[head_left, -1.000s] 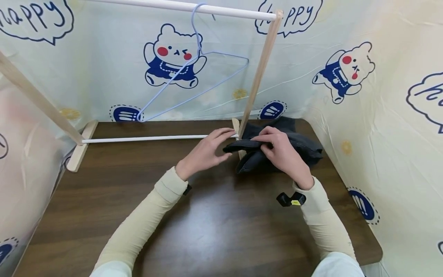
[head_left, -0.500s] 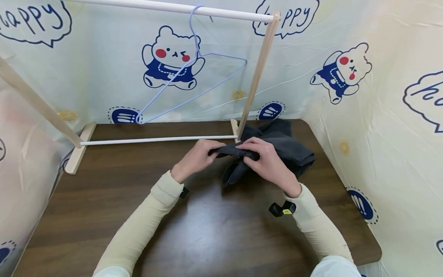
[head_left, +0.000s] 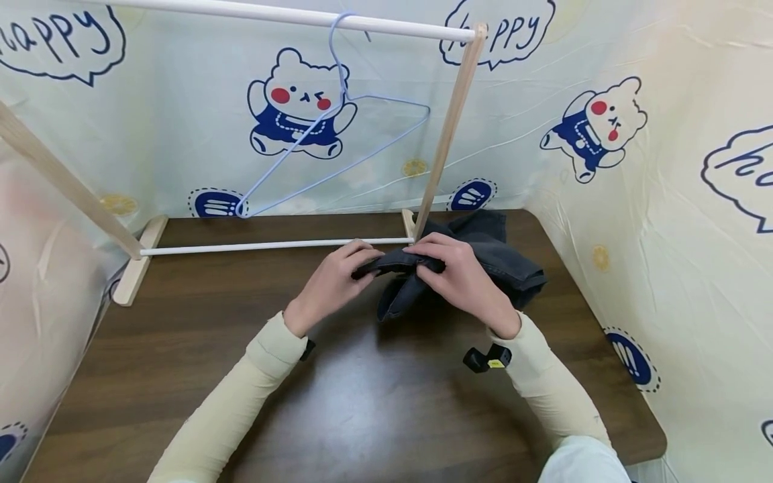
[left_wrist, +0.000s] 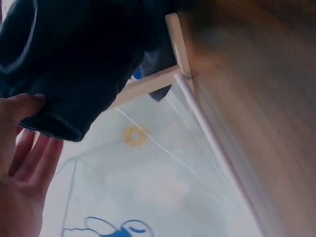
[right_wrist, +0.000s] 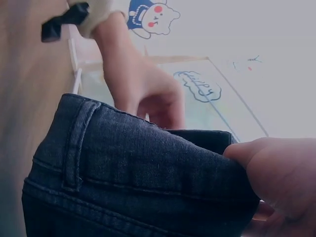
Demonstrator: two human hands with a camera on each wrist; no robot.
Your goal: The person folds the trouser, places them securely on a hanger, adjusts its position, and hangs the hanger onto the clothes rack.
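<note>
Dark denim jeans (head_left: pixel 510 265) lie bunched at the right of the table, their waistband lifted between both hands. My left hand (head_left: pixel 331 283) pinches the waistband's left end, thumb below and fingers above. A little to the right, my right hand (head_left: pixel 461 276) grips the same band. In the right wrist view, a belt loop and stitching show on the jeans (right_wrist: pixel 128 158), with the right hand (right_wrist: pixel 286 180) at one end and the left hand (right_wrist: pixel 143 91) behind. The left wrist view has the left hand (left_wrist: pixel 24 163) on the edge of the dark cloth (left_wrist: pixel 74 64).
A wooden rack stands at the back, with a white top rail (head_left: pixel 253 9), a lower white rod (head_left: pixel 272 245) and a right post (head_left: pixel 449 134) close to the jeans. A blue hanger (head_left: pixel 341 107) hangs from the top rail. Patterned curtain (head_left: pixel 652 255) encloses the table (head_left: pixel 374 402).
My left hand, first beside the waistband with fingers spread, has taken hold of it. Both hands have drawn the jeans left and slightly toward the body.
</note>
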